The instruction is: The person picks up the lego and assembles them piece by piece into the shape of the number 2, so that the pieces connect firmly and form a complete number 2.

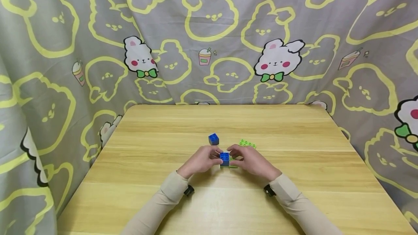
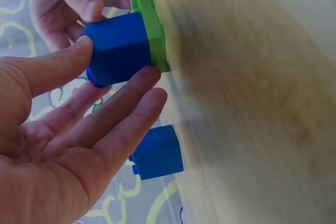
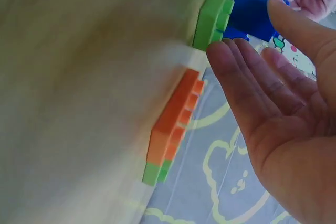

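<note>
Both hands meet around a blue brick that sits on one end of a flat green brick. My left hand holds the blue brick between thumb and fingers, one fingertip beside the seam with the green. From the other side, my right hand has its thumb at the blue brick's top edge and its fingertips at the green brick's studded end. Bare green studs show between the blue brick and the right fingers. Another blue brick stands on the table just beyond the left hand.
Past the right hand lies a light green studded brick. An orange studded brick lies near it, hidden behind that hand in the head view. The wooden table reaches back to a patterned curtain.
</note>
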### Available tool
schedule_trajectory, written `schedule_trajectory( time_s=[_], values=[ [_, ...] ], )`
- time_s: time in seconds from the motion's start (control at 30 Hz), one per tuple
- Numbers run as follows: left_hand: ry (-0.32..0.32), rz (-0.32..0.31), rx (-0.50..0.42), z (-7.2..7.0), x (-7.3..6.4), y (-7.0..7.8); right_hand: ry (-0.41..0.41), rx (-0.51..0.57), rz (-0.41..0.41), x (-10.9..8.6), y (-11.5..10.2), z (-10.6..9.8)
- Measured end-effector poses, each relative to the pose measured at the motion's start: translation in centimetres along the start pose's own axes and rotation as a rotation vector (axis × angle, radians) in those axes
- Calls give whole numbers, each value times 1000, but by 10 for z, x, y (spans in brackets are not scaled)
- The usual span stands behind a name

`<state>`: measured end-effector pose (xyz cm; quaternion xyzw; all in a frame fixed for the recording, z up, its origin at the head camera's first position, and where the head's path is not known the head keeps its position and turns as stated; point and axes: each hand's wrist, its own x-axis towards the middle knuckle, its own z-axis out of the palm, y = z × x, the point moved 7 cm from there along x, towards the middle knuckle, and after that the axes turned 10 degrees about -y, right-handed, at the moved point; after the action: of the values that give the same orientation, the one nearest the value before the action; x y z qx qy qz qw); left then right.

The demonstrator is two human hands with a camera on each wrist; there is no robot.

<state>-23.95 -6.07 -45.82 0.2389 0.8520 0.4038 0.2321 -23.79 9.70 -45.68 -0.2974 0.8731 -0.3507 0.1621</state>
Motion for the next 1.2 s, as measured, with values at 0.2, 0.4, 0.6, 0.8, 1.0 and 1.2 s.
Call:
schedule_trajectory(
  time_s=[0.2,0.4,0.6,0.8,1.0,1.2],
  values=[
    [8,5,5,-1,1,2,44,-29,26,-3,4,-14],
    [7,-8,6,-1,-1,1,92,-88,39,-6,11,-28],
    [9,-3,13,-1,0,2,134,-187,85,-10,19,-39],
    [9,-4,24,-1,-2,3,122,-259,132,-12,28,-41],
    [7,-4,23,-1,-2,1,80,-301,167,-13,34,-38],
    [6,8,32,-1,-2,2,90,-335,177,-14,36,-36]
  ],
)
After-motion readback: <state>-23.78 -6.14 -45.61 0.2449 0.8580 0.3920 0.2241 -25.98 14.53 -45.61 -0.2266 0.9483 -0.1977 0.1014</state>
